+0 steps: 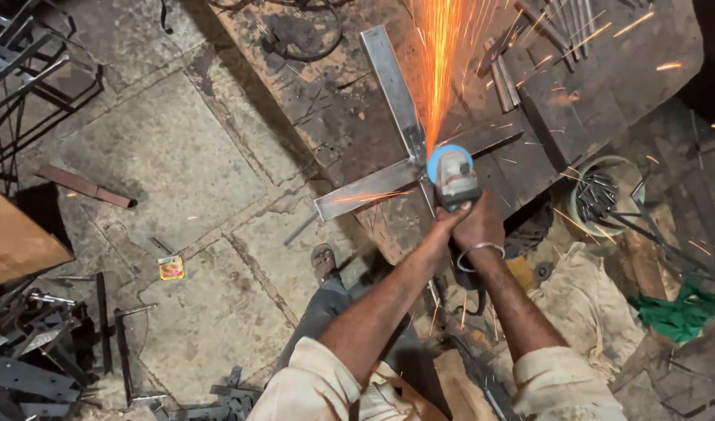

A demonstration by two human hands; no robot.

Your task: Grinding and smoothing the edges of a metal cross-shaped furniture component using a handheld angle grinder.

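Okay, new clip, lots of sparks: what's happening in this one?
A person is grinding metal with an angle grinder, both hands wrapped around its body: the left hand and the right hand, which wears a bangle. The disc meets the crossing of two flat steel bars lying as a cross on a rough workbench. Orange sparks shoot away from the person. A bucket of metal rods stands to the right, and scrap lies on the stone floor.

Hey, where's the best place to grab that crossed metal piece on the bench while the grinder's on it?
Probably the near-left bar end of the metal cross, coming from the left side. It juts off the workbench edge, and the sparks fly up and away from it. Both the left hand and right hand hold the angle grinder.
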